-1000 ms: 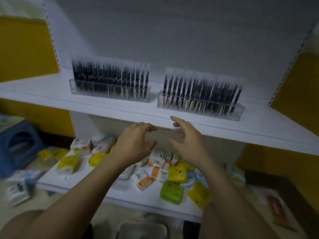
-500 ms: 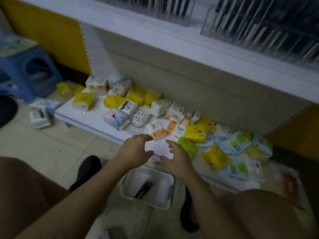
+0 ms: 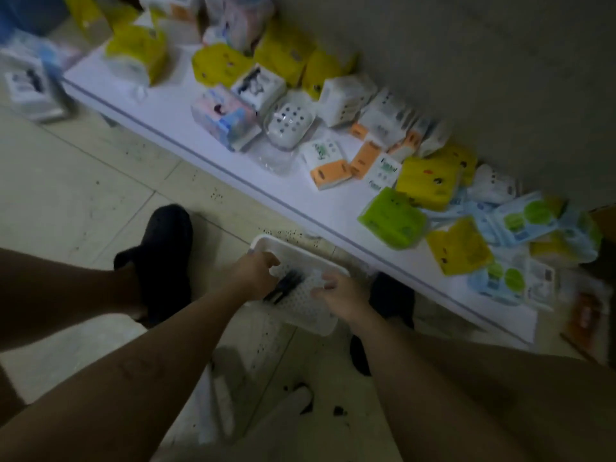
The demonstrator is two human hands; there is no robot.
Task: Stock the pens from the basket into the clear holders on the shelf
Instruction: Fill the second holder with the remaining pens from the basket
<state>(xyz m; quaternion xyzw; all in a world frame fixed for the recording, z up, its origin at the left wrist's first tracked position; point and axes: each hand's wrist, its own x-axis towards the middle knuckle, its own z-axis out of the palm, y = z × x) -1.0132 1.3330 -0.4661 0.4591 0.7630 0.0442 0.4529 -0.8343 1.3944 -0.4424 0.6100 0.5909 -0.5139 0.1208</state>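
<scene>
Head view: looks steeply down past both bare forearms to the floor; blurred and dim, so small detail is lost.
Pens (image 3: pixel 283 288): a small dark bunch lying slantwise on the basket's perforated bottom, between the two hands. Much of the bottom around them shows bare, so I judge few are left.
Basket (image 3: pixel 301 306): white and perforated, on the tiled floor just in front of the low shelf and between the person's feet. It probably sits there so that both hands can drop straight into it.
Left hand (image 3: pixel 253 275): reaches in over the far left corner, fingers bent down at the upper end of the bunch. Whether they already pinch a pen, I cannot tell.
Right hand (image 3: pixel 343 295): inside the basket on the other side of the bunch, fingers loosely bent towards the bottom. Nothing shows in them, and they are near the pens but not on them.
Clear holders: out of view, as is the shelf they belong on.
Low shelf (image 3: pixel 173 105): a white board carrying scattered tissue packs in yellow, green (image 3: pixel 393 218), white and blue, none of them part of the job.
Shoes: a black one (image 3: pixel 166 248) left of the basket and another (image 3: pixel 393 298) right of it, partly behind the right wrist.
Step in hand: gathering the next bunch from both ends, I think.
What it calls for: closing on the pens together so that none slips or rolls free on the way up.
</scene>
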